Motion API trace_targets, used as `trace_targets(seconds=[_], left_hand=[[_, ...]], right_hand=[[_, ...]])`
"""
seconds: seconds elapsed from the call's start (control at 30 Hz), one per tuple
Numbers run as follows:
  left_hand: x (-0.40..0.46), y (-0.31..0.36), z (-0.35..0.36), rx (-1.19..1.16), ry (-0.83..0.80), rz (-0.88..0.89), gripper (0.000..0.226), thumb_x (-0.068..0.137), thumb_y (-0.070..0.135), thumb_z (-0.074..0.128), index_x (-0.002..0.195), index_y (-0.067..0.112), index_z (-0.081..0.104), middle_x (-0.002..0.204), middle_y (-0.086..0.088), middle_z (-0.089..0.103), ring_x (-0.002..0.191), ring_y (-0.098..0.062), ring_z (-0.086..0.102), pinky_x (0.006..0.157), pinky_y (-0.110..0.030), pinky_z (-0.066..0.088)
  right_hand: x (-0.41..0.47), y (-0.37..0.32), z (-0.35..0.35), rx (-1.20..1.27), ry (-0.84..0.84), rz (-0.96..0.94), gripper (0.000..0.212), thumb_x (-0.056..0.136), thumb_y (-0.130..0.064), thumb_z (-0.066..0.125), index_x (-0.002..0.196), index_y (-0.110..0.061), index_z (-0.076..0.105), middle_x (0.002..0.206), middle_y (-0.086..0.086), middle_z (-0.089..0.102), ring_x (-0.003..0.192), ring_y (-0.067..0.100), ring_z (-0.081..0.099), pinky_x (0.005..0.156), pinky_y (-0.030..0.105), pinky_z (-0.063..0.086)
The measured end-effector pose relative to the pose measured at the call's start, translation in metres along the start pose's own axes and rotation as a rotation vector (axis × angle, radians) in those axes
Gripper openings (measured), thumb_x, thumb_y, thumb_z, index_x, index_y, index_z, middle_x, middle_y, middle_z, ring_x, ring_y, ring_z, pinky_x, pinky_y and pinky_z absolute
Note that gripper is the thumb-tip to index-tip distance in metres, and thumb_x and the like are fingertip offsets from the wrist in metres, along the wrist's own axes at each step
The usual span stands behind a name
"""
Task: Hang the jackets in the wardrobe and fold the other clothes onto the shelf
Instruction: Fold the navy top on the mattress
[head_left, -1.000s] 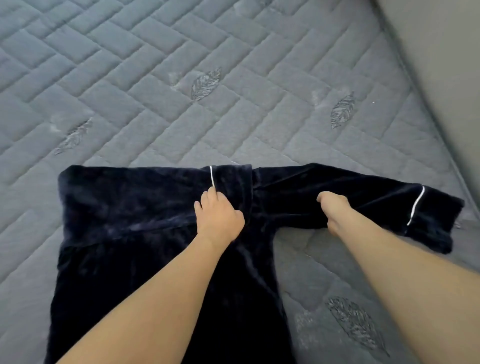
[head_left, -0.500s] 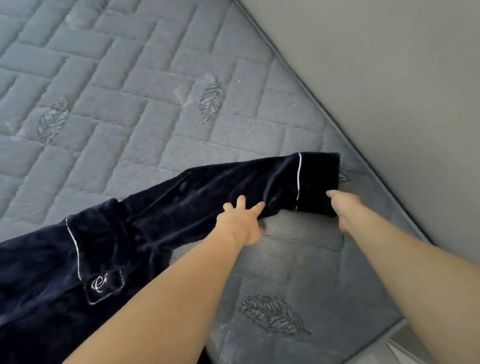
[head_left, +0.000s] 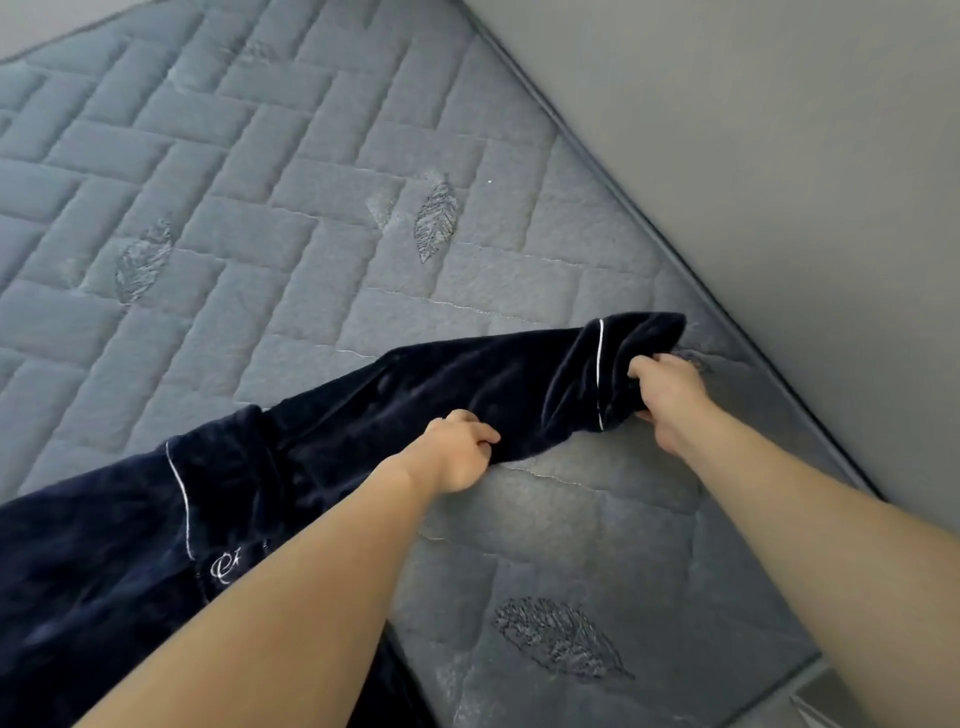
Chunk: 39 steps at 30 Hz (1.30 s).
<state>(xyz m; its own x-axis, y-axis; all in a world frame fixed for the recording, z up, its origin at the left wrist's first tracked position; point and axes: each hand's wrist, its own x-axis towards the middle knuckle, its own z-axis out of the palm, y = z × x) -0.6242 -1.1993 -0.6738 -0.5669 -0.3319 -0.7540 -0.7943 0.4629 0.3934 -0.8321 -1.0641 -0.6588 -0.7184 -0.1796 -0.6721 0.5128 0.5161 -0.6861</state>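
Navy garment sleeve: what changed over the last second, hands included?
Both hands worked outward along the sleeve toward its cuff. The right hand, which was beside the cuff half a second ago, now grips it. The left hand, fingers spread before, now pinches the sleeve's lower edge. The navy garment still lies on the grey quilted mattress.

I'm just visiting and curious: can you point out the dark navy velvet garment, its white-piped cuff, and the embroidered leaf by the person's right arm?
Dark navy velvet garment (head_left: 395, 395): head view, sleeve middle.
White-piped cuff (head_left: 631, 345): head view, cuff end.
Embroidered leaf (head_left: 558, 636): head view, leaf centre.
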Motion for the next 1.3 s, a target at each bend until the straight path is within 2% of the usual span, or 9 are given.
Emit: trace_targets(seconds=[0.07, 0.17, 0.27, 0.4, 0.77, 0.83, 0.97, 1.17, 1.3], left_hand=[[-0.009, -0.024, -0.014, -0.320, 0.148, -0.038, 0.034, 0.101, 0.019, 0.040, 0.125, 0.026, 0.062, 0.106, 0.006, 0.063, 0.095, -0.011, 0.059, 0.083, -0.019, 0.046], [-0.034, -0.075, -0.036, -0.683, 0.293, -0.146, 0.026, 0.098, 0.012, 0.044, 0.104, 0.017, 0.069, 0.072, 0.004, 0.060, 0.058, -0.006, 0.054, 0.055, -0.015, 0.043], [-0.071, -0.140, -0.055, -0.792, 0.397, -0.212, 0.028, 0.093, 0.012, 0.044, 0.088, 0.023, 0.068, 0.081, 0.003, 0.067, 0.073, -0.015, 0.060, 0.066, -0.023, 0.049], [-0.132, -0.226, -0.068, -0.835, 0.476, -0.278, 0.028, 0.092, 0.011, 0.043, 0.083, 0.024, 0.066, 0.086, 0.000, 0.068, 0.080, -0.018, 0.061, 0.084, -0.035, 0.053], [-0.270, -0.445, -0.065, -0.979, 0.591, -0.526, 0.017, 0.095, 0.012, 0.049, 0.091, 0.011, 0.065, 0.096, -0.009, 0.066, 0.080, -0.023, 0.060, 0.074, -0.032, 0.055], [-0.286, -0.467, -0.066, -1.133, 0.589, -0.537, 0.015, 0.098, 0.014, 0.049, 0.101, 0.012, 0.064, 0.100, -0.009, 0.066, 0.075, -0.020, 0.059, 0.061, -0.024, 0.049], [-0.282, -0.492, -0.068, -1.273, 0.533, -0.518, 0.030, 0.098, 0.029, 0.048, 0.121, 0.013, 0.060, 0.108, -0.003, 0.067, 0.097, -0.026, 0.062, 0.088, -0.037, 0.047], [-0.225, -0.469, -0.057, -1.110, 0.574, -0.689, 0.074, 0.084, 0.053, 0.059, 0.142, 0.011, 0.038, 0.139, -0.008, 0.040, 0.122, -0.031, 0.046, 0.091, -0.039, 0.042], [-0.208, -0.455, -0.051, -1.067, 0.711, -0.738, 0.040, 0.096, 0.031, 0.051, 0.129, 0.011, 0.040, 0.131, -0.013, 0.047, 0.104, -0.027, 0.052, 0.076, -0.033, 0.042]], right_hand=[[-0.019, -0.007, 0.029, -0.052, -0.030, -0.105, 0.013, 0.086, -0.011, 0.051, 0.075, -0.016, 0.057, 0.069, 0.003, 0.056, 0.064, 0.020, 0.051, 0.055, 0.024, 0.042], [-0.056, -0.011, 0.083, -0.182, -0.133, -0.236, 0.011, 0.086, -0.019, 0.051, 0.081, -0.018, 0.061, 0.072, 0.003, 0.060, 0.065, 0.019, 0.054, 0.055, 0.029, 0.047], [-0.100, -0.005, 0.143, -0.322, -0.233, -0.311, 0.018, 0.085, -0.021, 0.051, 0.092, -0.009, 0.064, 0.084, 0.014, 0.067, 0.073, 0.021, 0.061, 0.070, 0.041, 0.055], [-0.165, 0.012, 0.223, -0.463, -0.371, -0.373, 0.018, 0.083, -0.018, 0.052, 0.089, -0.004, 0.060, 0.062, 0.001, 0.056, 0.055, 0.014, 0.051, 0.055, 0.032, 0.044], [-0.350, 0.086, 0.427, -0.788, -0.715, -0.650, 0.009, 0.088, -0.018, 0.051, 0.091, -0.017, 0.060, 0.085, 0.000, 0.059, 0.062, 0.010, 0.051, 0.047, 0.017, 0.034], [-0.379, 0.106, 0.457, -0.829, -0.842, -0.642, 0.013, 0.090, -0.020, 0.051, 0.098, -0.024, 0.060, 0.094, -0.004, 0.055, 0.065, 0.006, 0.050, 0.052, 0.017, 0.035], [-0.405, 0.138, 0.489, -1.013, -1.104, -0.502, 0.038, 0.094, -0.018, 0.051, 0.131, -0.026, 0.060, 0.123, -0.008, 0.061, 0.095, 0.008, 0.061, 0.081, 0.022, 0.048], [-0.338, 0.115, 0.461, -1.229, -0.364, -1.017, 0.049, 0.093, -0.018, 0.048, 0.142, -0.014, 0.047, 0.152, 0.007, 0.036, 0.139, 0.024, 0.034, 0.114, 0.042, 0.030], [-0.301, 0.114, 0.437, -1.434, -0.142, -0.971, 0.069, 0.098, -0.043, 0.041, 0.156, -0.024, 0.008, 0.164, 0.006, -0.003, 0.150, 0.027, -0.004, 0.117, 0.055, -0.003]])
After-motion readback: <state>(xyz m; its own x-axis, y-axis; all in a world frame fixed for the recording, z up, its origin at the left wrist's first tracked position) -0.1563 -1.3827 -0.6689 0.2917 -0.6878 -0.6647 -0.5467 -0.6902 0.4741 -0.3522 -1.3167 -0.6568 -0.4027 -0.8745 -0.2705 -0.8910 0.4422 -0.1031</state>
